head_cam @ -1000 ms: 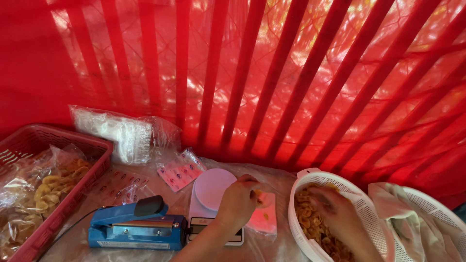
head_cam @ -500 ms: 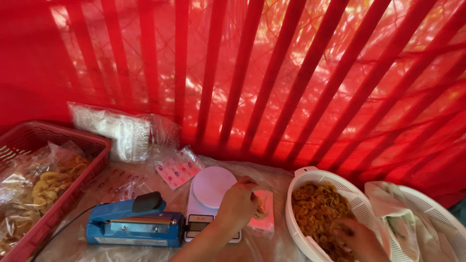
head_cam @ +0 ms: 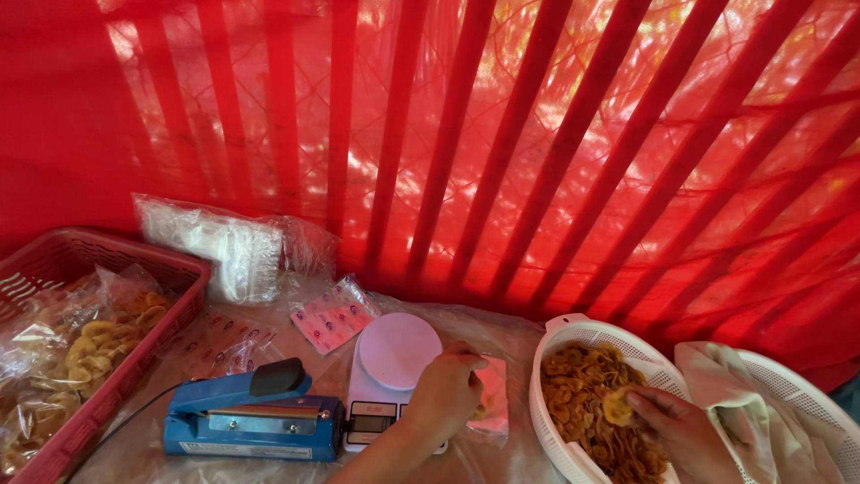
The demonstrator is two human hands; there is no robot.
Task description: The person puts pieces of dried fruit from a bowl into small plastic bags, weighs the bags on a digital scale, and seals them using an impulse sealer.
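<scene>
Your right hand (head_cam: 676, 428) sits low in the white colander (head_cam: 573, 333), fingers pinched together on a single yellow chip (head_cam: 618, 406) lifted just above the heap of chips (head_cam: 587, 394). The grip looks light; squeeze harder and a chip that thin could snap, and if it slips it only drops back onto the heap.

Your left hand (head_cam: 445, 394) holds the mouth of a small clear bag (head_cam: 491, 408), thumb and fingers clamped on its top edge, just beside the white kitchen scale (head_cam: 391, 358). How wide the mouth stands open you cannot tell from here. The film is limp, so if your fingers slacken the opening may fold shut and the chip could land on the plastic table cover (head_cam: 502, 327) instead. The gap between your two hands crosses the colander rim, another place to clip the chip.

Left of your left hand lies the blue heat sealer (head_cam: 246, 419), its cord trailing toward you; a sleeve could snag it. A cloth (head_cam: 743, 412) drapes over a second colander to the right.

Farther off: label sheets (head_cam: 333, 314), a stack of empty bags (head_cam: 224, 246), a red basket (head_cam: 116, 260) of filled packs, then red netting (head_cam: 537, 134).
</scene>
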